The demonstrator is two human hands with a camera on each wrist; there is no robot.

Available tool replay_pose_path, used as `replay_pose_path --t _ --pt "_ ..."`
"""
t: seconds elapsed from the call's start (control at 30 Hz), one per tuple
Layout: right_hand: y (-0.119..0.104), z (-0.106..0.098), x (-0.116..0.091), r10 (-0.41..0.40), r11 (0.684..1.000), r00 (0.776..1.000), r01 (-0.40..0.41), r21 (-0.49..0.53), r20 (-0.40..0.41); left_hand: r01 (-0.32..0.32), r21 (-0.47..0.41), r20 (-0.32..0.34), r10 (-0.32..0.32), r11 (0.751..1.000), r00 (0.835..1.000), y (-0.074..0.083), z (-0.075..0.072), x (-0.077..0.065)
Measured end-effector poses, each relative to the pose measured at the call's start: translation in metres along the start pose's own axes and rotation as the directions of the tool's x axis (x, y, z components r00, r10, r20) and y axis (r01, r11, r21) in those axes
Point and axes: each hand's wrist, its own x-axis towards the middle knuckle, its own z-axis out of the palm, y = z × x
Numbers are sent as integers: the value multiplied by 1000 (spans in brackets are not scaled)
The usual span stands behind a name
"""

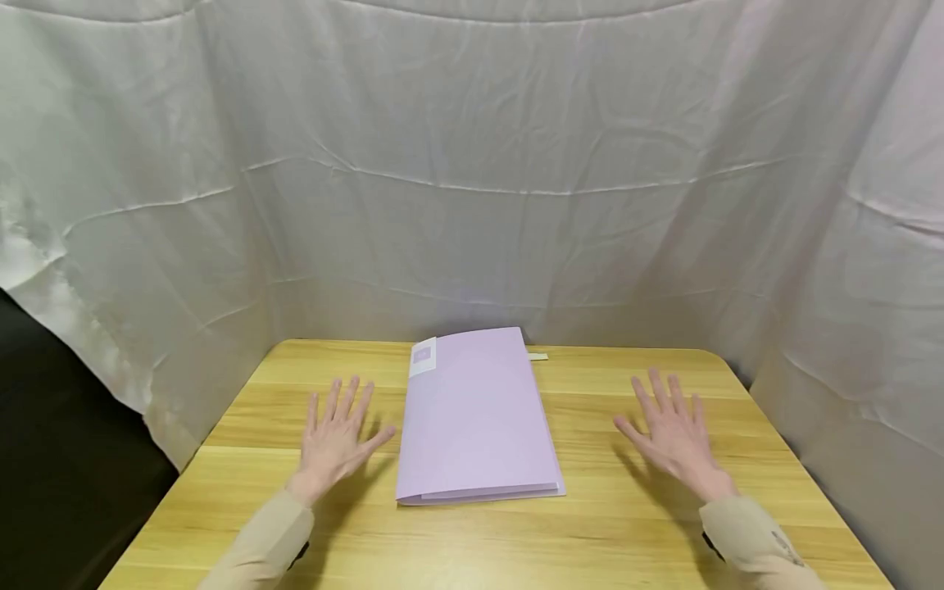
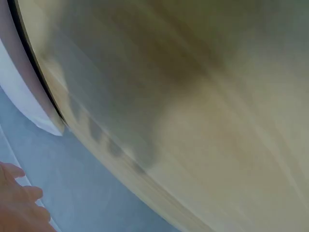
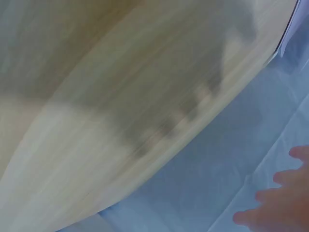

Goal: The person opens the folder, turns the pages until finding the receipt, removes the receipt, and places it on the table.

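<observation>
A pale purple folder point(image 1: 475, 418) lies flat on the wooden table, its fold on the left and a white label point(image 1: 423, 357) at its upper left corner. To its left my left hand point(image 1: 333, 442) hovers over the wood with fingers spread, the thumb near the folder's edge but holding nothing. On the far side, my right hand point(image 1: 674, 438) is likewise spread above the table, farther from the folder and empty. Both wrist views catch only fingertips, the left ones point(image 2: 24, 198) and the right ones point(image 3: 275, 193), with hand shadows on the wood.
A small pale strip point(image 1: 538, 356) sticks out beyond the folder's upper right edge. The wooden table point(image 1: 627, 533) has rounded back corners. Grey-white cloth point(image 1: 472, 188) hangs behind and along both sides, with a black area point(image 1: 59, 459) at the left.
</observation>
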Motion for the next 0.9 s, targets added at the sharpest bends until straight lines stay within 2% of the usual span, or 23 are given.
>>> replay_pose_path --t 0.17,0.33,0.5,0.7,0.83,0.9 --pt "-12 3 -4 -27 999 999 27 32 21 -33 -27 18 34 999 999 13 3 -9" --pt "-25 3 -4 -75 996 996 72 48 55 -67 -52 95 71 996 993 29 3 -12" --pt "-32 8 -3 -147 981 985 134 137 90 -119 -83 114 128 989 985 41 4 -15" --pt "-38 11 -5 -243 932 958 189 308 148 -165 -182 161 194 969 968 49 6 -23" --pt "-40 15 -6 -303 903 931 211 375 204 -154 -255 232 215 954 949 54 9 -27" --pt "-41 17 -6 -320 892 916 206 403 241 -140 -286 250 215 948 944 57 10 -28"
